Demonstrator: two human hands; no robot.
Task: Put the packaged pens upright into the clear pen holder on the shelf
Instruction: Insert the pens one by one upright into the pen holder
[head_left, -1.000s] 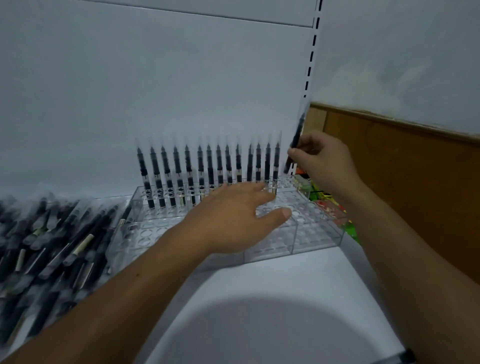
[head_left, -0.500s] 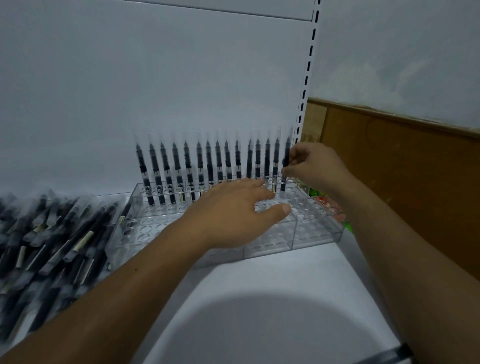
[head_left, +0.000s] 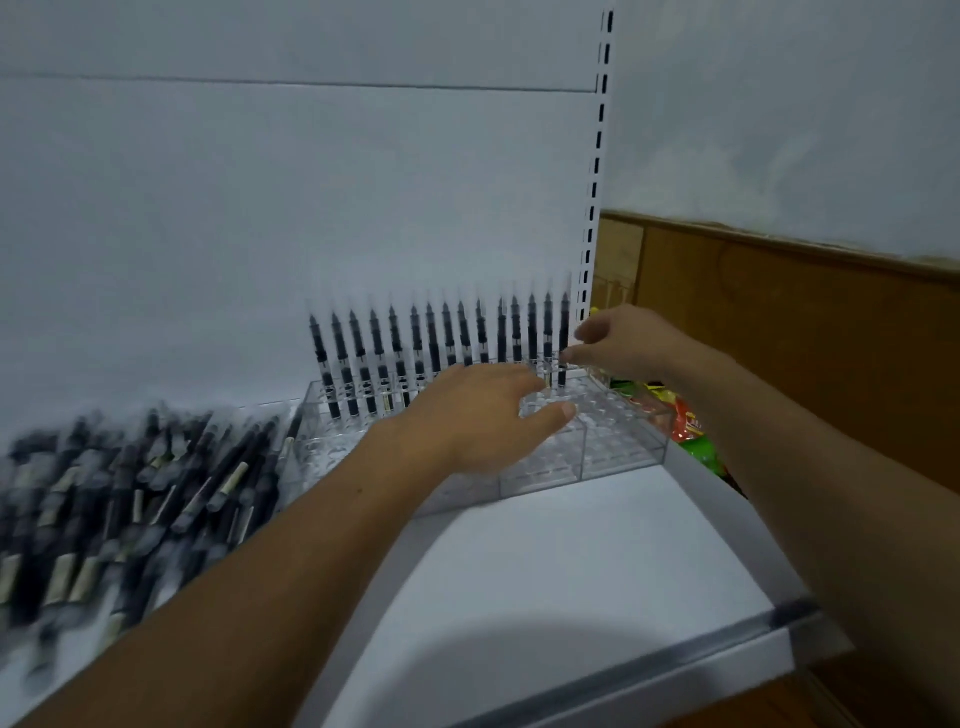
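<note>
A clear pen holder (head_left: 618, 447) with a grid of holes stands at the back of the white shelf (head_left: 571, 582). Several packaged black pens (head_left: 415, 353) stand upright along its back row. My left hand (head_left: 483, 415) lies flat on top of the holder, fingers straight. My right hand (head_left: 628, 343) is at the row's right end, and its fingertips pinch the lower part of the rightmost pen (head_left: 564, 327), which stands upright in its hole. A blurred heap of loose packaged pens (head_left: 130, 493) lies on the shelf to the left.
A slotted white shelf upright (head_left: 597, 182) rises just behind the row's right end. Colourful packets (head_left: 688, 428) lie right of the holder, below the shelf edge. A brown wooden panel (head_left: 805, 338) covers the wall at right. The shelf's metal front edge (head_left: 675, 670) runs bottom right.
My right hand brought a pen from up by the upright down into the hole at the right end of the back row. My left hand stayed flat on the holder.
</note>
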